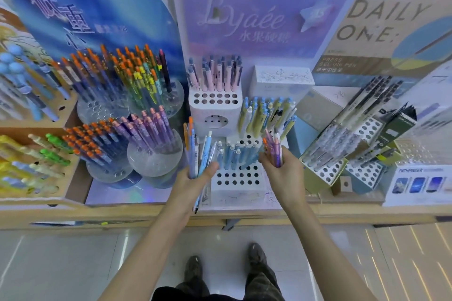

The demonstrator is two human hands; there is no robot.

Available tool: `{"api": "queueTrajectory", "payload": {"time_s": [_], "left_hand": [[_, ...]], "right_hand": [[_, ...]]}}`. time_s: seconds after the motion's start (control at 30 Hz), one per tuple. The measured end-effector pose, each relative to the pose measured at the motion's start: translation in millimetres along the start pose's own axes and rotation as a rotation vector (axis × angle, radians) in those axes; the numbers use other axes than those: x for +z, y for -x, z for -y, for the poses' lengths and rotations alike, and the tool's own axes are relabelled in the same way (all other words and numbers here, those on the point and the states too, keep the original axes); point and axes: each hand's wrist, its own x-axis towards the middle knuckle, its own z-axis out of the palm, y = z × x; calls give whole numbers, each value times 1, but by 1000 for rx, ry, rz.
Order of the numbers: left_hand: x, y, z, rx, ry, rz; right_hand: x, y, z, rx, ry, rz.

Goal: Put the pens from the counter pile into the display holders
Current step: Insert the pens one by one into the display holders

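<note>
- Wooden tabletop (pixel 342 214) shows its front edge running straight across beneath both forearms. Below it lies the pale tiled floor (pixel 73 264), with the person's shoes (pixel 193 269) near the edge.
- Displays stand packed side by side almost up to that edge. The widest free gap is between the two hands, over the white front holder (pixel 237 182).
- Left hand (pixel 193 181) is curled round a fistful of pens (pixel 194 146) in blue, white and orange. They are held roughly upright just left of the front holder, with their tips poking out below the palm.
- Right hand (pixel 285 173) grips a second bunch (pixel 273 148) of purple, pink and orange-topped pens at the front holder's right side.
- Both lots of pens are off the tabletop, in the air above the holders.
- Front holder: the nearest rows of holes are bare, and pale blue pens (pixel 232 156) fill the rows behind them.
- Next tier up carries yellow-green pens (pixel 261 115) with blue caps, with a few bare holes below them.
- Top tier (pixel 212 99) has pink pens (pixel 216 76) at its back and two rows of holes free in front.
- Clear round cup (pixel 154 164) at left holds purple pens (pixel 146 127). Its neighbour holds orange-capped blue pens (pixel 90 140).
- Slanted rack (pixel 329 173) at right holds pale grey pens (pixel 347 117), and its lowest holes are free.
</note>
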Motion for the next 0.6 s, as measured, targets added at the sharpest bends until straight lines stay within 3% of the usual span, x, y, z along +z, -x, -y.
{"api": "queueTrajectory", "payload": {"time_s": [0.33, 0.47, 0.6], "left_hand": [[-2, -3, 5, 19, -8, 0], [-5, -4, 2, 24, -12, -1], [-4, -5, 2, 21, -17, -2]], "right_hand": [[31, -13, 10, -76, 84, 69], [30, -7, 2, -27, -4, 30], [28, -2, -6, 78, -73, 125]]}}
